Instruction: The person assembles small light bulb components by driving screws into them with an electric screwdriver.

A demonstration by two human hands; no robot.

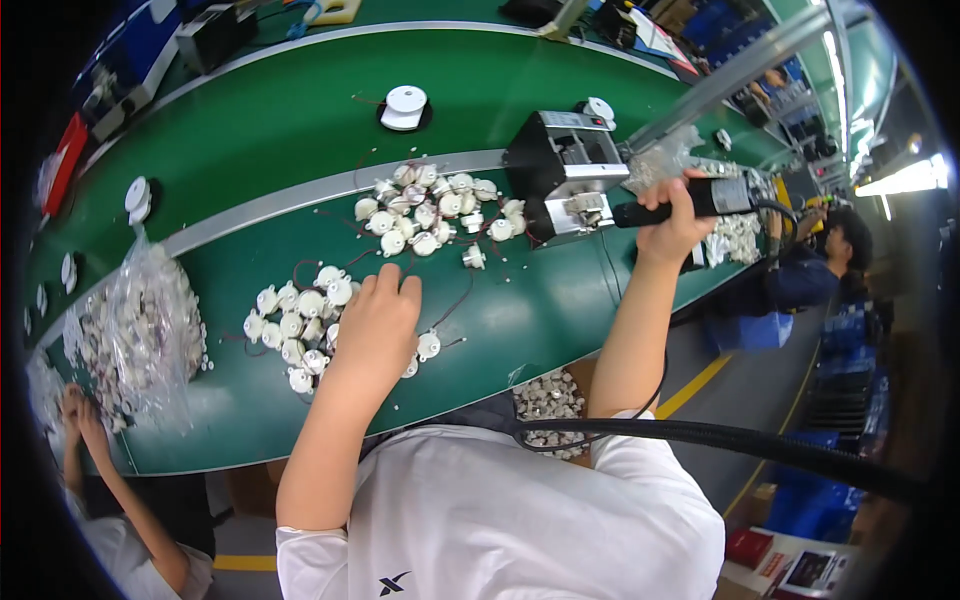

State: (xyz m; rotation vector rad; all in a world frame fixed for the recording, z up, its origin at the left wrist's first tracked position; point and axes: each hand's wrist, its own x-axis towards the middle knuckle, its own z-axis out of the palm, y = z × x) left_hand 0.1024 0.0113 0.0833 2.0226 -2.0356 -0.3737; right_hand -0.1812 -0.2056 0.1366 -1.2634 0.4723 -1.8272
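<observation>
My right hand is wrapped round a black electric screwdriver, held almost level. Its tip points left, at the front of a black and silver box-shaped screw feeder. My left hand is at the right side of a pile of small white motors with thin wires. Its fingers bend downward and look closed; the palm side, the thumb and anything under them are hidden. A second heap of white motors lies beyond it, and a single motor sits apart, nearer me.
A clear plastic bag of small parts stands at left, near another person's hands. Past a metal rail, white round units sit on the green belt. A box of parts is below the table edge. The screwdriver's black cable hangs at right.
</observation>
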